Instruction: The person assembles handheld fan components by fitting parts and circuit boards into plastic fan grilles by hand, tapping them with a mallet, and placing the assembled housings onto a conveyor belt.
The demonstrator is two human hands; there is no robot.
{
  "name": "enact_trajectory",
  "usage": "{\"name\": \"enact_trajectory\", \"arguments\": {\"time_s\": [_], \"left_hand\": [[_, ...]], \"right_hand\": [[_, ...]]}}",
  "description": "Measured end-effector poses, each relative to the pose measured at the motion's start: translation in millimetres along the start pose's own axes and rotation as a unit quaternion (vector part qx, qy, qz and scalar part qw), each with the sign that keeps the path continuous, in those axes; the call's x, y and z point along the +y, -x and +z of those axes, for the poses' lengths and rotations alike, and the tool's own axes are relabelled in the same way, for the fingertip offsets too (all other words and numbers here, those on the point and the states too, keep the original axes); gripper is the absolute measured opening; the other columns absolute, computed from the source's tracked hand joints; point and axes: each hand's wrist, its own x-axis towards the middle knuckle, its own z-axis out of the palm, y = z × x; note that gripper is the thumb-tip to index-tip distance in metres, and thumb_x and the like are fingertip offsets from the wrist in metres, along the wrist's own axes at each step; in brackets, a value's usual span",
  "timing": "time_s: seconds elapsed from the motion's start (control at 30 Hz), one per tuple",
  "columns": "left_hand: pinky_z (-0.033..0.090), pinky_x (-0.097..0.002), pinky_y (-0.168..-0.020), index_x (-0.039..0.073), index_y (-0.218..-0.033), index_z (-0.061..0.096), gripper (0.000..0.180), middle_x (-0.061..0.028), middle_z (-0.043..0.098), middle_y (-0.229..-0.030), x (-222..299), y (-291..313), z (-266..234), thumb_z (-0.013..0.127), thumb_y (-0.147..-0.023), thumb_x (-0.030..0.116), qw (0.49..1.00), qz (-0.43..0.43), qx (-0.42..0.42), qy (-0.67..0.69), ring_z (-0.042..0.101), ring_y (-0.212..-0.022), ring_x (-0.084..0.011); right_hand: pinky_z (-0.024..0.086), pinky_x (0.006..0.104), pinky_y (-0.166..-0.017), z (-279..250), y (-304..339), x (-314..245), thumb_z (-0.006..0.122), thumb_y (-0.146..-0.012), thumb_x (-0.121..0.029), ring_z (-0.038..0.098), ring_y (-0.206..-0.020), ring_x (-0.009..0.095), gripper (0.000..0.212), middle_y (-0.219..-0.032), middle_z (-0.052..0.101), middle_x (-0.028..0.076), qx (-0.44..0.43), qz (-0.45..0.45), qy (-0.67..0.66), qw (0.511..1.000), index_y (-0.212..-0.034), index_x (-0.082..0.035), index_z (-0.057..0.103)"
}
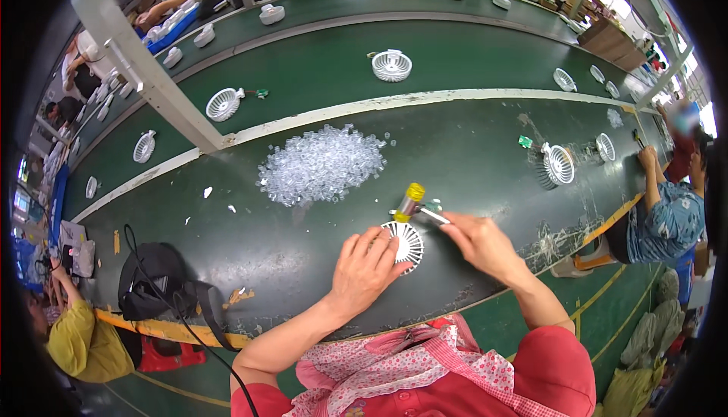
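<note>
My left hand [364, 274] steadies a white round housing with radial slats [410, 246] on the dark green bench, its fingers bent over the left side and covering part of it. In my right hand [484, 246] is the handle of a small mallet [410, 200] with yellow faces. The mallet head is at the far rim of the housing; whether it touches cannot be made out. Just beyond, a small green circuit board [434, 205] shows partly behind the mallet handle. A heap of small clear plastic pieces [324, 165] lies farther off, left of the mallet.
To the right stand another slatted housing [559, 165] with a green board and a smaller-looking one [605, 148]. Several housings lie on the conveyor [318, 76] beyond the pale rail. A black bag [155, 280] sits at the left, its cable hanging over the edge. Co-workers sit on both sides.
</note>
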Motion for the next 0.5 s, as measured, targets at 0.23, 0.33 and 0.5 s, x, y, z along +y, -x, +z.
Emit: {"name": "enact_trajectory", "arguments": {"time_s": [0.23, 0.33, 0.5], "left_hand": [[0.041, -0.0371, -0.077, 0.005, -0.100, 0.065, 0.024, -0.0050, 0.065, -0.093, -45, -16, -14, 0.075, -0.078, 0.008, 0.987, -0.114, 0.114, -0.020, 0.060, -0.088, -0.0237], [0.040, -0.0370, -0.074, 0.006, -0.096, 0.066, 0.021, -0.0048, 0.062, -0.089, -68, -14, -13, 0.075, -0.078, 0.007, 0.980, -0.159, 0.112, -0.050, 0.057, -0.084, -0.0247], [0.040, -0.0372, -0.075, 0.009, -0.094, 0.067, 0.018, -0.0043, 0.057, -0.088, -80, -11, -1, 0.074, -0.078, 0.011, 0.979, -0.169, 0.079, -0.082, 0.053, -0.086, -0.0241]], "right_hand": [[0.049, 0.0409, -0.078, -13, -33, 18, 0.067, -0.085, -0.007, 0.059, -0.090, 0.033, 0.026, -0.099, 0.063, 0.013, 0.164, 0.000, 0.139, 0.977, -0.110, -0.004, 0.064], [0.046, 0.0419, -0.086, -9, -44, 6, 0.067, -0.085, -0.006, 0.058, -0.099, 0.033, 0.029, -0.110, 0.061, 0.015, 0.053, -0.068, 0.051, 0.995, -0.113, -0.002, 0.063], [0.041, 0.0401, -0.094, 9, -66, -15, 0.063, -0.090, -0.014, 0.055, -0.107, 0.029, 0.025, -0.103, 0.064, 0.011, -0.114, -0.090, -0.035, 0.989, -0.111, -0.002, 0.064]]}}
